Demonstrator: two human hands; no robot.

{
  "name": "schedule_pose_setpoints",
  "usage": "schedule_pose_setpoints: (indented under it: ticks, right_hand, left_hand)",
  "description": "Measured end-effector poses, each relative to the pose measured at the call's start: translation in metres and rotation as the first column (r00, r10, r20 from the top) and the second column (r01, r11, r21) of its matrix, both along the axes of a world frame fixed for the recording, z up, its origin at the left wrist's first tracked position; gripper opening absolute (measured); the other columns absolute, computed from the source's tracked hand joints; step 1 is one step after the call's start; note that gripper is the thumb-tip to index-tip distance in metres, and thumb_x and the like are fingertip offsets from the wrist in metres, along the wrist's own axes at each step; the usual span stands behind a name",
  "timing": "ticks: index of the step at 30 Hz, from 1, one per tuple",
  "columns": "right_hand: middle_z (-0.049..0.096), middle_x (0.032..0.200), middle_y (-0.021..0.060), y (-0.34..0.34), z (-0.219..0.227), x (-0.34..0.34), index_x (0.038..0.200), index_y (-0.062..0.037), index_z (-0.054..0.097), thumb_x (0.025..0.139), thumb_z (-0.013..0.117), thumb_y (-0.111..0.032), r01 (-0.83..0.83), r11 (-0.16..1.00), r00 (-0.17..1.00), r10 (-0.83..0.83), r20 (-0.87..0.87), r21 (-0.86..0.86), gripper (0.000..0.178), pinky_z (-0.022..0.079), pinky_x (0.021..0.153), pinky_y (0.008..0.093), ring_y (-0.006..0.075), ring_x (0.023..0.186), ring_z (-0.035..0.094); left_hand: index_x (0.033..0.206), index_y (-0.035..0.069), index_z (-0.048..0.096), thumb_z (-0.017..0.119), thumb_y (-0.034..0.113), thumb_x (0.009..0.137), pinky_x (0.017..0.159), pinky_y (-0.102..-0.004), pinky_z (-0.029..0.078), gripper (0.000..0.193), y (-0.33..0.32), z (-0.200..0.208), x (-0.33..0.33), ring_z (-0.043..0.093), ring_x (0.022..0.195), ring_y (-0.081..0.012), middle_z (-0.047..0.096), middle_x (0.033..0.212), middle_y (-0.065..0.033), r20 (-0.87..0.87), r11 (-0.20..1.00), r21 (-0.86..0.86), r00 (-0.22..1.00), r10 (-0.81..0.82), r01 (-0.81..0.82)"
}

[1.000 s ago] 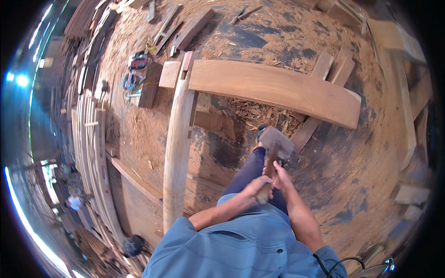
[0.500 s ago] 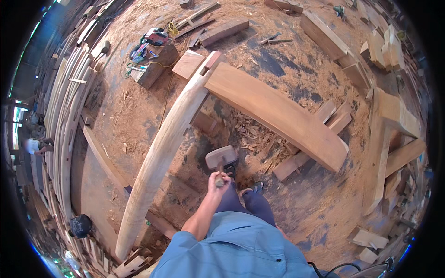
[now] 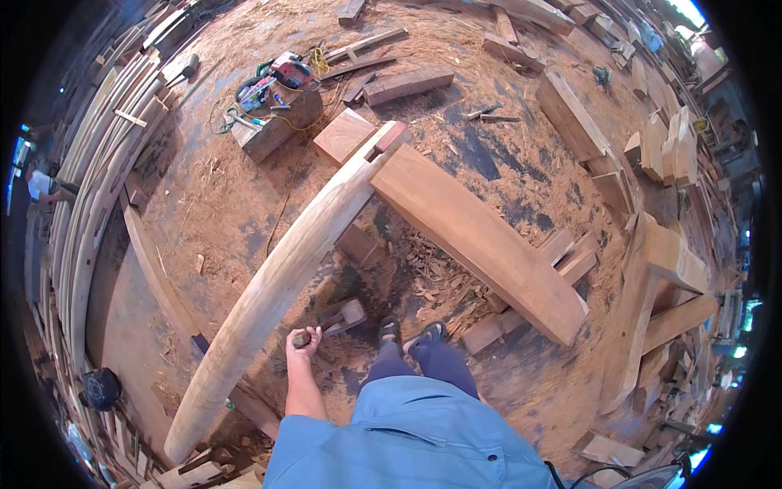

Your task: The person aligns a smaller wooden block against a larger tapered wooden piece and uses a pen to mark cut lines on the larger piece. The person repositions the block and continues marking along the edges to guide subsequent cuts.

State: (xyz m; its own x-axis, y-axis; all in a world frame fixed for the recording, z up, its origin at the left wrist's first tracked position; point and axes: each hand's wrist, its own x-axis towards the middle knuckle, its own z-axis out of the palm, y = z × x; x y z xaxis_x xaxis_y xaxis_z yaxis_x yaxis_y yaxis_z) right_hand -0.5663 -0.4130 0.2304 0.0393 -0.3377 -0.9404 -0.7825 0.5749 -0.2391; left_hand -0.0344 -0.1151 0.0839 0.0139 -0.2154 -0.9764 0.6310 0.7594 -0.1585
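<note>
My left hand (image 3: 303, 345) is closed around the handle of a wooden mallet (image 3: 349, 315). The mallet's blocky head is out to the right of my fist, low over the floor and near my feet. Close by on the left runs a long pale, rounded and slightly curved log (image 3: 273, 281), with a notch cut at its far end. Beside that notched end lies a thick squared timber beam (image 3: 481, 240), slanting away to the right. My right hand is out of sight.
Wood chips (image 3: 436, 273) litter the floor by the beam. Short timbers (image 3: 497, 326) lie under its near end. Power tools (image 3: 285, 73) and a yellow cord rest on a wooden block (image 3: 281, 126). Long poles (image 3: 102, 191) are stacked at left, angled timber pieces (image 3: 652, 285) at right.
My left hand has moved left with the mallet, toward the pale log. The mallet head has swung from in front of my legs to their left. My view has shifted slightly.
</note>
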Motion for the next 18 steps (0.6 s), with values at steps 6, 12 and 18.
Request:
schedule_pose_setpoints:
  ticks: [6, 12, 18]
  right_hand:
    - [0.054, 0.144, 0.0125, -0.055, -0.005, 0.025, 0.146, -0.0014, 0.049, 0.104, 0.052, -0.041, -0.044, 0.992, 0.998, 0.039, 0.048, 0.117, 0.058, 0.044, 0.106, 0.0375, 0.0248, 0.127, 0.055]
    - [0.051, 0.148, 0.0131, -0.132, -0.016, 0.061, 0.147, -0.0017, 0.048, 0.105, 0.051, -0.041, -0.008, 0.942, 0.986, -0.050, 0.161, 0.336, 0.057, 0.042, 0.108, 0.0382, 0.0257, 0.131, 0.053]
    - [0.049, 0.152, 0.0136, -0.198, -0.041, 0.103, 0.148, -0.0020, 0.048, 0.105, 0.050, -0.040, 0.006, 0.877, 0.973, -0.116, 0.199, 0.481, 0.057, 0.041, 0.110, 0.0389, 0.0265, 0.134, 0.050]
  left_hand:
    - [0.140, -0.008, 0.025, 0.068, 0.009, 0.079, 0.087, -0.0499, 0.062, 0.076, -0.028, 0.019, -0.005, 0.059, 0.112, -0.0485, 0.034, 0.140, -0.0342, 0.125, 0.990, 0.122, 0.989, -0.082, 0.066]
    - [0.131, -0.003, 0.042, 0.061, 0.024, 0.091, 0.092, -0.0601, 0.058, 0.052, -0.010, 0.079, -0.038, 0.057, 0.115, -0.0511, 0.052, 0.132, -0.0266, 0.099, 0.971, 0.210, 0.986, -0.135, 0.112]
    - [0.137, 0.002, 0.041, 0.054, 0.035, 0.100, 0.092, -0.0652, 0.055, 0.051, -0.003, 0.101, -0.075, 0.053, 0.119, -0.0481, 0.051, 0.134, -0.0214, 0.089, 0.933, 0.357, 0.993, -0.077, 0.041]
